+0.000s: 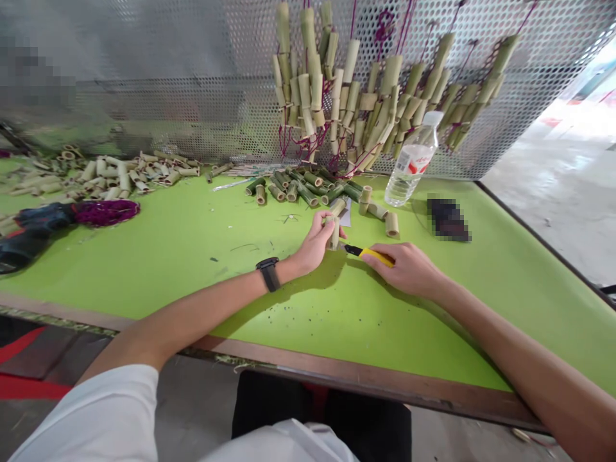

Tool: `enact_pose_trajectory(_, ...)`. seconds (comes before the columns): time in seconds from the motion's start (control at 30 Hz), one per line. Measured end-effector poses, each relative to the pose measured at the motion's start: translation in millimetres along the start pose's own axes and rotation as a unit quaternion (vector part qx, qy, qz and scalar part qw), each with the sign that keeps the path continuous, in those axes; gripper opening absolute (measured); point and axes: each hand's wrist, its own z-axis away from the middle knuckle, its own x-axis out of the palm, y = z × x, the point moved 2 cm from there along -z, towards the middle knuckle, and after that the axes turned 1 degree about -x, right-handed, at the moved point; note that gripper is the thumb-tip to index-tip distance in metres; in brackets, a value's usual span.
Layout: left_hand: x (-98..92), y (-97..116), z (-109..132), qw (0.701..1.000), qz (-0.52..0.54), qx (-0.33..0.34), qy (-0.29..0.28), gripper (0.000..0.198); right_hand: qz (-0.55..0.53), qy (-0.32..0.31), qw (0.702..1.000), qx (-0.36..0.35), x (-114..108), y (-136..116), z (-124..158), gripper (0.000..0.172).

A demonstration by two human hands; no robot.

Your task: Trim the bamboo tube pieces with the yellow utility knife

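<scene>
Above the green table point(158, 256), my left hand point(314, 246) is closed round a short pale bamboo piece point(335, 234) that stands roughly upright. A yellow utility knife point(378, 256) is gripped in my right hand point(409, 268), its black end pointing left at the lower part of the bamboo piece. Whether the blade touches the bamboo is too small to tell. Just beyond my hands lie several green bamboo pieces point(308, 192) and a few pale cut ones point(392, 224).
A clear bottle point(409, 170) stands at the back right, near a blurred dark item point(448, 219). Bamboo strings point(385, 96) hang on the perforated metal panel point(158, 122). At left are a power drill point(33, 234), purple cord point(108, 212) and a pale bamboo heap point(120, 173).
</scene>
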Motion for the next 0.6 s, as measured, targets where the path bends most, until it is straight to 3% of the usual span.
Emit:
enact_pose_trajectory(0.13,-5.8,2.8,-1.6,0.989,-0.138,0.030,-0.054,0.024,0.005,-0.028,1.000,-0.010,-2.1,7.1,-0.6,0.056)
enact_pose_trajectory(0.27,-17.3,3.1,-10.6,0.974,-0.210,0.040,-0.080,0.028,-0.002,-0.044,0.999,-0.032,-3.2,13.0,-0.3,0.061)
enact_pose_trajectory(0.47,-26.9,0.9,-21.9,0.980,-0.163,0.028,-0.107,0.036,0.014,-0.009,0.994,-0.107,-7.0,12.2,-1.4,0.054)
enact_pose_trajectory(0.6,-30.1,-3.6,-25.4,0.985,-0.144,0.034,-0.086,0.043,0.034,-0.010,0.996,-0.080,-6.5,13.9,-2.4,0.052)
